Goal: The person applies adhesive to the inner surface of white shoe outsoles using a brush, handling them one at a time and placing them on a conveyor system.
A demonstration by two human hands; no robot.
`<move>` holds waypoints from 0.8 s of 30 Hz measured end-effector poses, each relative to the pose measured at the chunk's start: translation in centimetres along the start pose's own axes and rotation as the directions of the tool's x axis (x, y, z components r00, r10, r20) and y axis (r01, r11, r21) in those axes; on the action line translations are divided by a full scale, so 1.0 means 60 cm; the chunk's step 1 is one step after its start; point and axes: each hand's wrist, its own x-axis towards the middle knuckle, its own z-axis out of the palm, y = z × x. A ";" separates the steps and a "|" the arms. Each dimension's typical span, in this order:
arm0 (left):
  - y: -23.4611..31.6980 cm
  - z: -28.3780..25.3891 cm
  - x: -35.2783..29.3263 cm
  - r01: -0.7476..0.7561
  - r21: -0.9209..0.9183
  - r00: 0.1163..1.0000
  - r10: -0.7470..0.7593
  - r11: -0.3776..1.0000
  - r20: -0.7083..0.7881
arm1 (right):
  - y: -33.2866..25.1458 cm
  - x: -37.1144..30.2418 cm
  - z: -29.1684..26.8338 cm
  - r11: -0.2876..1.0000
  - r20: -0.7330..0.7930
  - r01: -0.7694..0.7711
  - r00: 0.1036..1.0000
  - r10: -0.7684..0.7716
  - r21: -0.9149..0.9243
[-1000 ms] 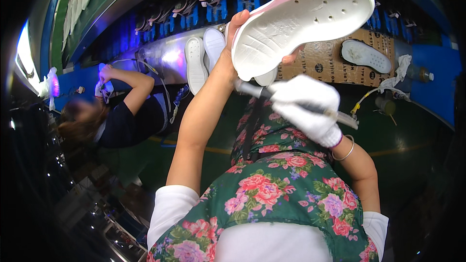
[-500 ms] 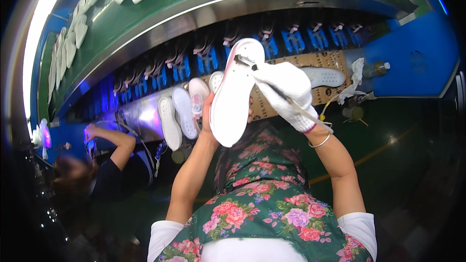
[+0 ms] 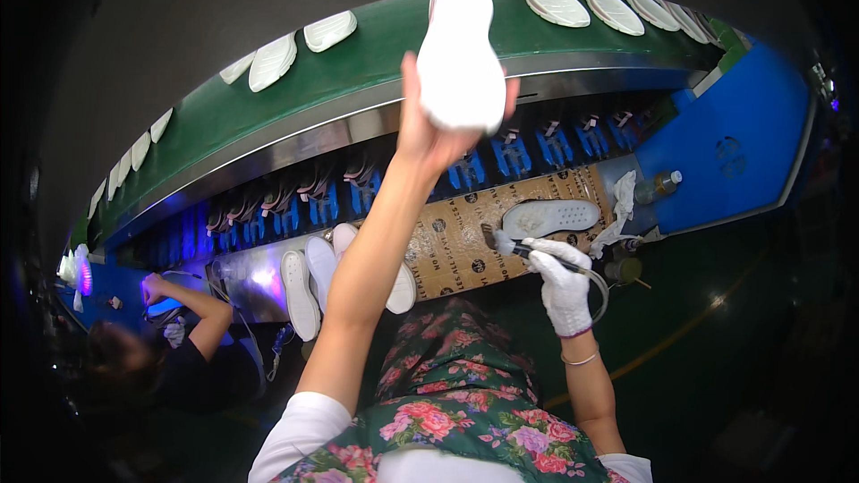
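Note:
My bare left hand point(image 3: 428, 134) reaches far forward and grips a white shoe sole point(image 3: 463, 58) from beneath its near end, fingers and thumb along its sides. The sole is over the green belt point(image 3: 385, 58); whether it touches cannot be made out. In a white knit glove, my right hand point(image 3: 562, 291) is closed around a dark-handled brush point(image 3: 506, 242) with a thin hose point(image 3: 603, 297) running back from it. The bristles are just left of a grey-white sole point(image 3: 551, 216) that lies flat on a cardboard sheet point(image 3: 438, 246).
Several white soles point(image 3: 273, 63) lie along the belt. Left of the cardboard are more soles point(image 3: 300, 295), partly behind my left arm. A row of blue clamps point(image 3: 512, 156) runs under the belt edge. A bottle point(image 3: 658, 186) stands at right. Another person's arm point(image 3: 192, 302) works at far left.
My left hand has carried the white sole forward, up over the belt. My right hand has drawn the brush away from that sole and lowered it beside the one on the cardboard.

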 end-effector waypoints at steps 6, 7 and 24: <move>-0.033 0.025 0.106 0.180 0.011 0.967 -0.175 0.984 -0.187 | 0.082 -0.018 -0.016 0.980 -0.047 -0.125 0.992 0.119 -0.154; -0.007 0.026 0.098 0.133 0.272 0.973 -0.072 0.953 -0.221 | 0.089 -0.023 -0.020 0.978 -0.068 -0.168 0.985 0.160 -0.126; 0.298 -0.019 -0.361 -0.132 0.940 0.217 0.916 -0.315 0.338 | 0.071 0.039 0.057 0.931 0.130 -0.269 0.961 0.244 0.247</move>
